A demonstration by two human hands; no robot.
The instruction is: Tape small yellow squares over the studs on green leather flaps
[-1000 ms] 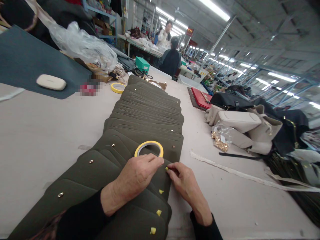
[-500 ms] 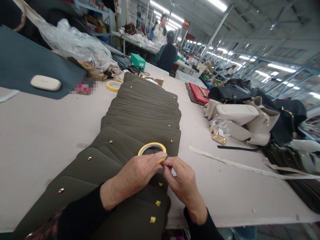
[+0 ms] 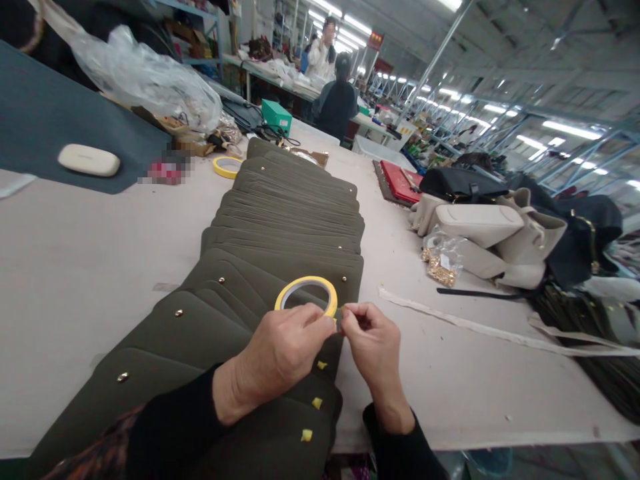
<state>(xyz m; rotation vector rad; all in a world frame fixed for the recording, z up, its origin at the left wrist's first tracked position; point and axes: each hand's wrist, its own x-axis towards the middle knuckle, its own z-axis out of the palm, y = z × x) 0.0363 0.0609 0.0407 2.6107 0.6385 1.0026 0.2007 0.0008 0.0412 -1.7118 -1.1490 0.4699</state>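
My left hand (image 3: 283,350) is closed on a roll of yellow tape (image 3: 306,283), held upright on edge above a long fanned row of dark olive panels (image 3: 295,230). Just to its right, my right hand (image 3: 373,340) is pinched shut, thumb against forefinger, on a small piece of tape that its fingertips mostly hide. A narrow gap separates the two hands. Small yellow tape pieces (image 3: 317,403) stick to the nearest panels below the hands. Gold-coloured studs (image 3: 179,313) show along both sides of the row.
A second yellow tape roll (image 3: 226,167) lies beyond the panels' left side. Farther left are a pale oval case (image 3: 89,161) and a clear plastic bag (image 3: 150,87). Beige bags (image 3: 480,223), a bag of gold fittings (image 3: 441,267) and a white strip (image 3: 465,325) lie right. Two people are in the background.
My hands have drawn slightly apart, the right one moving right from the roll. The roll has tipped more upright in my left hand, showing more of its ring.
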